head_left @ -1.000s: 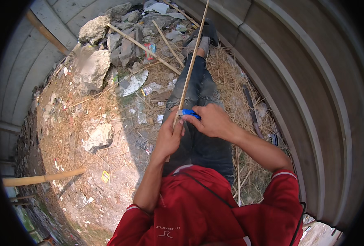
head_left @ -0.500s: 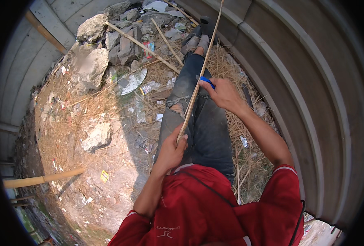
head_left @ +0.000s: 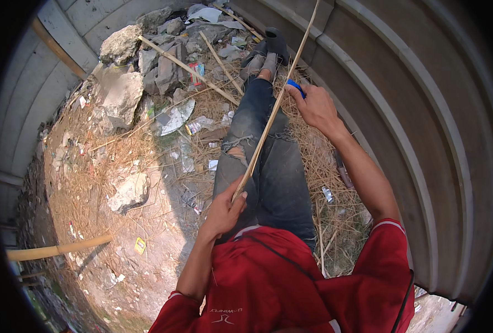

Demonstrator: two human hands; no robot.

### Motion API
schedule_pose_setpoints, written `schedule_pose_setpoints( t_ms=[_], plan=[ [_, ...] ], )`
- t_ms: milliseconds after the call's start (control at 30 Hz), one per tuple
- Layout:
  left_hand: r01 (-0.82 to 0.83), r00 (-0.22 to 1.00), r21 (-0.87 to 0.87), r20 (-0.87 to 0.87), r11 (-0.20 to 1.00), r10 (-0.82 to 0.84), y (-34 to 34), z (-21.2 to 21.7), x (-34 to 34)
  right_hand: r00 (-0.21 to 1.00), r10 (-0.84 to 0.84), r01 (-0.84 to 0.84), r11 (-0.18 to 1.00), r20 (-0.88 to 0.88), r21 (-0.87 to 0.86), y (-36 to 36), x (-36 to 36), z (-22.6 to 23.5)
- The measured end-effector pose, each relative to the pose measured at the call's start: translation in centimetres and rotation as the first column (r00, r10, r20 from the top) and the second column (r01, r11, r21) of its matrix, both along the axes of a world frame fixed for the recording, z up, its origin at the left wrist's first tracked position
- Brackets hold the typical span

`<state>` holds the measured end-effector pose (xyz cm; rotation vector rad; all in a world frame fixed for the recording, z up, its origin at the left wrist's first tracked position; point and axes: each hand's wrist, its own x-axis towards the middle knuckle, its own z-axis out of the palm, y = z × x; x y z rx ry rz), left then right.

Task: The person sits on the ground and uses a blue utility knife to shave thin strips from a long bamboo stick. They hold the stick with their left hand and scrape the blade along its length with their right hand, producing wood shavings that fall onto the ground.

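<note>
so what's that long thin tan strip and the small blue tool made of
The long thin tan strip looks like split bamboo or cane: pale, matte, fibrous, bending slightly. The small blue tool is mostly hidden in the right hand; its smooth blue part suggests plastic.

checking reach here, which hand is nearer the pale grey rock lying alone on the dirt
Left. The left hand, holding the lower end of the thin bamboo strip, is just right of the pale grey rock. The right hand is farther up the strip, well away.

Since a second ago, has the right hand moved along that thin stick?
Yes. The right hand slid up the stick, away from the left hand, toward the shoes.
</note>
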<state>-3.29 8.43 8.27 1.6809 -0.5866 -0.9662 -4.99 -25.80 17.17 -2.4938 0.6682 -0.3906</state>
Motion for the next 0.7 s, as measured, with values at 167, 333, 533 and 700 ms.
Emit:
schedule_pose_setpoints(
  t_ms=[167, 333, 533, 700],
  plan=[
    [0.05, 0.997, 0.01, 0.062, 0.999, -0.051, 2.3, -2.5, -1.0, 0.969, -0.228, 0.215, 0.969, -0.1, -0.123, -7.8, 0.5, -0.6],
    [0.165, 0.958, 0.045, 0.23, 0.985, -0.171, 5.2, -1.8, 1.0, 0.85, -0.486, 0.517, 0.844, 0.202, -0.142, -22.7, -2.8, -1.6],
    [0.133, 0.949, -0.148, 0.303, 0.98, -0.083, 4.7, -4.9, 0.9, 0.906, -0.375, 0.398, 0.912, 0.195, -0.097, -19.6, -3.5, -1.1],
    [0.001, 0.998, -0.154, 0.061, 0.988, 0.009, -0.1, -2.8, 0.5, 1.0, -0.002, 0.002, 1.0, -0.027, -0.005, -3.7, -3.1, -0.4]
  ],
)
